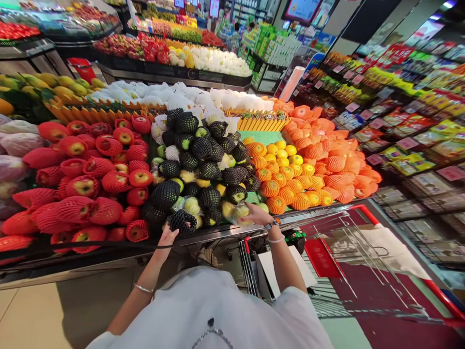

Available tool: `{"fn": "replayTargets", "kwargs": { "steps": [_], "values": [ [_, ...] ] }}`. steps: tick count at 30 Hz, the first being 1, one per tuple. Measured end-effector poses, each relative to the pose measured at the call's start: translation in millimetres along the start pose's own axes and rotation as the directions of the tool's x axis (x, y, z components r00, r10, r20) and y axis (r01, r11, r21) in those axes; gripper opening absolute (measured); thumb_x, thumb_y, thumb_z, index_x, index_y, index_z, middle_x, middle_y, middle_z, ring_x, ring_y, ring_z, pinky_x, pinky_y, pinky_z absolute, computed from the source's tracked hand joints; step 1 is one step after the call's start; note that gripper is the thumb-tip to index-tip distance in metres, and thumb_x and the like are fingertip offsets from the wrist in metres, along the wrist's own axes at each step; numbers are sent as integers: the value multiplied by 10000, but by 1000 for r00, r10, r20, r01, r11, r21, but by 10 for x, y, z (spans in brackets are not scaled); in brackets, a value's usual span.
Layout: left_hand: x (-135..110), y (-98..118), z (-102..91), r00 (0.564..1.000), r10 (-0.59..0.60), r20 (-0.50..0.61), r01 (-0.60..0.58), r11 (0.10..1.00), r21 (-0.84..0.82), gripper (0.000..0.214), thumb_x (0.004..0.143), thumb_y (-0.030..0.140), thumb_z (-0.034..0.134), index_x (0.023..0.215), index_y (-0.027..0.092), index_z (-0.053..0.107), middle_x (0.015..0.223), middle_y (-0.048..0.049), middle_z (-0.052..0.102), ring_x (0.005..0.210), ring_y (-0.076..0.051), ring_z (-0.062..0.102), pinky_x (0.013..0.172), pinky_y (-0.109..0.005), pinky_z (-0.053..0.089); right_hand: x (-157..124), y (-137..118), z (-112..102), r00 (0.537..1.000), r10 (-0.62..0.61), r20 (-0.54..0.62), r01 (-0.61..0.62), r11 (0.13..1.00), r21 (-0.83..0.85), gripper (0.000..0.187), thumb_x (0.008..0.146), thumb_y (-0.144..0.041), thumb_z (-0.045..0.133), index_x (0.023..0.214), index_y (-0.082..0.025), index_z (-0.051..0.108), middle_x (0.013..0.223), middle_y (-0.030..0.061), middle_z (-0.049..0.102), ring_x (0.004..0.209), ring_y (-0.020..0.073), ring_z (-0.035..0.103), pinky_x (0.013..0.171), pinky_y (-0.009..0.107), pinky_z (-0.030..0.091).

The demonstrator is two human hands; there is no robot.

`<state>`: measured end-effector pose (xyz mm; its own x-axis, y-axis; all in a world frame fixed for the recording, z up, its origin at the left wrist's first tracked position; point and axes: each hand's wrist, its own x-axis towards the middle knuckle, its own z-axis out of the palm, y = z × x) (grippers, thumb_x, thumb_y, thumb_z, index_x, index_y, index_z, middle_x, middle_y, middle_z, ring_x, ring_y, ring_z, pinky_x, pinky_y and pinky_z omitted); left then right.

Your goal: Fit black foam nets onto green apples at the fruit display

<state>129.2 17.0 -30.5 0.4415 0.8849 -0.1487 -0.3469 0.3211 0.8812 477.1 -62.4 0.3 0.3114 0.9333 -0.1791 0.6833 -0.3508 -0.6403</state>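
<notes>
My left hand [167, 236] is at the front edge of the fruit stand, its fingers closed on a black foam net [182, 221]. Whether fruit is inside that net I cannot make out. To the right, my right hand [257, 214] reaches over the metal edge with fingers apart, against a pale green fruit [240, 212] in clear wrap. Between and behind both hands lies a heap of green fruit in black foam nets [201, 148], mixed with a few yellowish ones in clear wrap [192, 206].
Apples in red nets [82, 186] fill the left side. Oranges [286, 186] and fruit in orange nets [339, 165] lie right. A shopping cart [250, 271] holding a white box [286, 271] stands below my right arm. Shelves of packaged goods [417, 121] line the far right.
</notes>
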Motion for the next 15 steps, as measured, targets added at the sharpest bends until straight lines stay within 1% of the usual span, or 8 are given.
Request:
{"fn": "replayTargets", "kwargs": {
  "steps": [3, 6, 8, 12, 15],
  "values": [
    [7, -26, -7, 1000, 3, 1, -3, 999, -40, 402, 728, 315, 633, 1097, 174, 555, 934, -83, 703, 1036, -262, 625, 960, -452, 471, -97, 27, -5, 996, -6, 84, 2, 999, 55, 684, 624, -316, 746, 1231, -68, 553, 1037, 166, 678, 913, 252, 631, 802, 323, 447],
    [24, -47, 15, 1000, -11, 0, 11, 997, -74, 407, 723, 299, 638, 1103, 176, 558, 951, -85, 705, 1037, -263, 628, 967, -454, 468, -169, 53, -1, 993, 2, 114, -14, 994, 105, 720, 671, -360, 698, 1282, -36, 499, 1097, 189, 648, 976, 272, 615, 864, 367, 445],
    [40, -62, 41, 1000, -27, -2, 26, 995, -94, 398, 720, 297, 639, 1091, 170, 570, 971, -89, 705, 1040, -267, 628, 973, -461, 462, -186, 74, 18, 991, -1, 135, -18, 989, 144, 719, 662, -376, 699, 1277, -58, 505, 1135, 176, 632, 1003, 271, 607, 901, 380, 450],
    [92, -93, 69, 998, -70, -2, 69, 987, -142, 371, 695, 280, 649, 1048, 176, 606, 982, -86, 705, 1083, -276, 603, 1002, -474, 433, -227, 143, 63, 988, 2, 157, -34, 979, 200, 720, 636, -416, 706, 1269, -137, 505, 1195, 134, 603, 1064, 271, 583, 971, 415, 432],
    [140, -90, 22, 992, -121, -24, 112, 964, -240, 318, 693, 270, 616, 1005, 212, 630, 1007, -66, 700, 1124, -264, 574, 1027, -472, 404, -352, 196, 68, 995, 8, 104, -37, 958, 283, 742, 659, -444, 687, 1302, -164, 445, 1246, 124, 563, 1118, 265, 550, 1005, 420, 405]
  ]
}}
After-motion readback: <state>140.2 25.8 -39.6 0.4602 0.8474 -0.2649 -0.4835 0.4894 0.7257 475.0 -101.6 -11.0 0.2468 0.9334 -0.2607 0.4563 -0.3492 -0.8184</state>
